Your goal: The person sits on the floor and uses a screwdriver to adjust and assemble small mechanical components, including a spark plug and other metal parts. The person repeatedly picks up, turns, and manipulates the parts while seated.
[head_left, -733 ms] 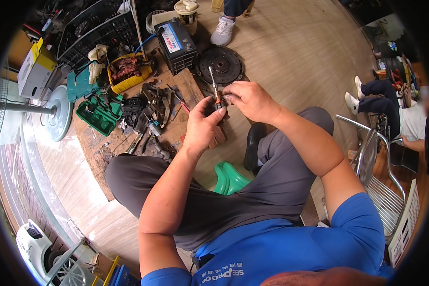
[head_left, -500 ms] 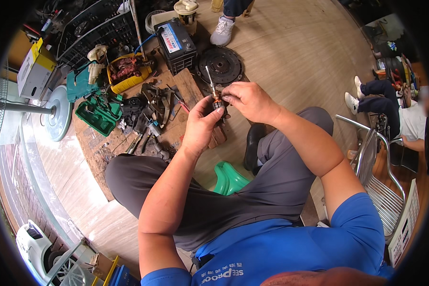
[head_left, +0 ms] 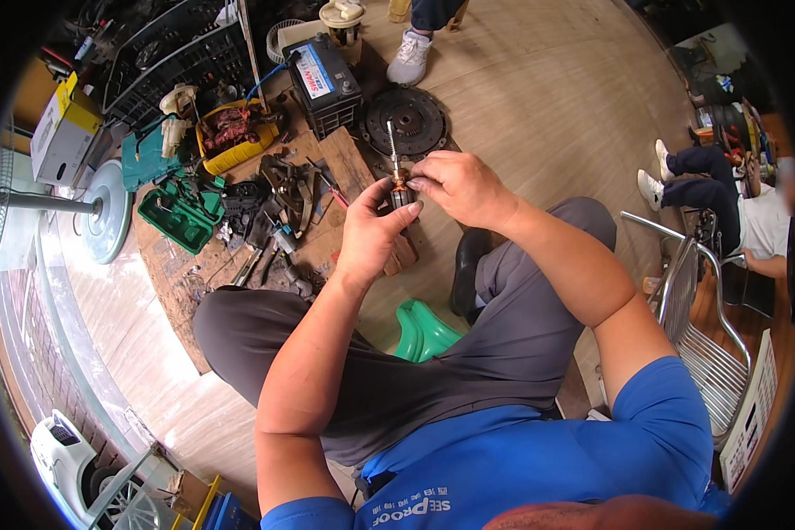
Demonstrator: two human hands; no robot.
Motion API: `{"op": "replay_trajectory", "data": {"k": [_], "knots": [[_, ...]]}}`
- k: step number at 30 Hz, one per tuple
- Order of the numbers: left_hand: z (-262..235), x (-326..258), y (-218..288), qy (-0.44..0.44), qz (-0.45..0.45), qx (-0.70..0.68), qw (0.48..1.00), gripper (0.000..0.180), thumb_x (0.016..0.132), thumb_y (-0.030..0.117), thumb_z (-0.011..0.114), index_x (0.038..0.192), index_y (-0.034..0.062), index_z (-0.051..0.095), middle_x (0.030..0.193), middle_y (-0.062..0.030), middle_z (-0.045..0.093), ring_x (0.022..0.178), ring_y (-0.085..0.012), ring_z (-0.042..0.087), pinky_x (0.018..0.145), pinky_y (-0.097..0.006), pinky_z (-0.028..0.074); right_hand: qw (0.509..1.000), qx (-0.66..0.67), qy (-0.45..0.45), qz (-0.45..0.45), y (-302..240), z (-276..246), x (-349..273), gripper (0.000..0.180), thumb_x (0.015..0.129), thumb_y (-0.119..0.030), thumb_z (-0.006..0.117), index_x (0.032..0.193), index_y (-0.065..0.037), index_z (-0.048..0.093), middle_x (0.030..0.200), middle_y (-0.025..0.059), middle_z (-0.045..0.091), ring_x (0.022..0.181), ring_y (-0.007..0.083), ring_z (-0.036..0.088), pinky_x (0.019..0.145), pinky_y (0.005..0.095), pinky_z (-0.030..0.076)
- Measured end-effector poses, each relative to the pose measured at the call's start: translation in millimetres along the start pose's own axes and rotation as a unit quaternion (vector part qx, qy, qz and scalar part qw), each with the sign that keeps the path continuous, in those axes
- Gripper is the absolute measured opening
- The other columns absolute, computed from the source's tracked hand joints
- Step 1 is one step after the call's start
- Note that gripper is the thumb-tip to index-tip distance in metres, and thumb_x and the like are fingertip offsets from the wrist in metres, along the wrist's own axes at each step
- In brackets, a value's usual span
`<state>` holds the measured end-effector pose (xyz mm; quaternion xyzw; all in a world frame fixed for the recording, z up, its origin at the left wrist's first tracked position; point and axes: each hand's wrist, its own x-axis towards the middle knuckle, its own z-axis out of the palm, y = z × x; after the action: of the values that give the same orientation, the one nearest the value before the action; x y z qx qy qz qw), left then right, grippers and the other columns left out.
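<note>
A small motor armature point(head_left: 398, 170) with a long thin metal shaft and copper-coloured windings stands nearly upright between my hands. My left hand point(head_left: 368, 231) is closed round its dark lower body, thumb in front. From the right, my right hand point(head_left: 464, 185) pinches at the copper-coloured part just above, its fingertips bent together. Whether a smaller piece sits between those fingertips is hidden. Beyond the shaft a dark round clutch disc point(head_left: 406, 119) lies on the floor.
Left of my hands a wooden board point(head_left: 178, 296) bears tools and dirty metal parts. Around it are a green case point(head_left: 184, 221), a yellow tray point(head_left: 240, 159) and a car battery point(head_left: 324, 79). A green plastic stool point(head_left: 422, 334) is between my legs; a metal chair point(head_left: 702, 327) stands right.
The armature has tilted more upright, its shaft tip shifting slightly right. Both hands keep their hold, with the right fingers moved a little.
</note>
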<state>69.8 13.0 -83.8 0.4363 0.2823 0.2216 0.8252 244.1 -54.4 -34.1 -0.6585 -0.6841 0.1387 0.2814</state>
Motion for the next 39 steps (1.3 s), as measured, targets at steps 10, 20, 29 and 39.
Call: {"op": "replay_trajectory", "data": {"k": [10,20,29,39], "knots": [[0,-2,2,-0.014,-0.004,0.018,1.0,0.044,0.089,0.006,0.07,0.13,-0.0019,0.055,0.106,-0.0052,0.066,0.089,-0.0102,0.063,0.074,-0.025,0.051,0.997,-0.067,0.016,-0.045,-1,0,1,0.013,0.088,-0.016,0.064,0.088,-0.003,0.067,0.083,0.0115,0.065,0.08,0.0307,0.065,0.069,0.0412,0.053],[-3,2,-2,-0.055,-0.006,-0.125,0.991,0.042,0.092,0.001,0.063,0.131,0.0009,0.047,0.11,-0.0083,0.063,0.09,-0.0201,0.068,0.069,-0.029,0.053,1.0,-0.006,0.026,0.007,-3,-3,2,0.015,0.089,-0.014,0.062,0.094,-0.001,0.069,0.089,0.0142,0.068,0.084,0.0327,0.066,0.074,0.0421,0.053],[-6,2,-5,-0.06,-0.01,-0.144,0.988,0.044,0.092,0.003,0.066,0.132,0.0016,0.048,0.108,-0.0066,0.063,0.088,-0.0193,0.068,0.065,-0.027,0.051,0.997,0.05,0.006,0.051,-7,-4,3,0.019,0.089,-0.015,0.063,0.099,-0.001,0.069,0.093,0.0163,0.069,0.088,0.0345,0.067,0.078,0.0414,0.053],[-5,1,1,-0.091,-0.03,-0.16,0.983,0.046,0.094,0.004,0.062,0.138,0.0027,0.048,0.11,-0.007,0.062,0.093,-0.0228,0.068,0.069,-0.029,0.053,0.995,0.08,0.006,0.054,-5,-3,3,0.02,0.088,-0.014,0.062,0.1,0.0,0.069,0.094,0.0174,0.069,0.089,0.0348,0.067,0.078,0.0409,0.053]]}}
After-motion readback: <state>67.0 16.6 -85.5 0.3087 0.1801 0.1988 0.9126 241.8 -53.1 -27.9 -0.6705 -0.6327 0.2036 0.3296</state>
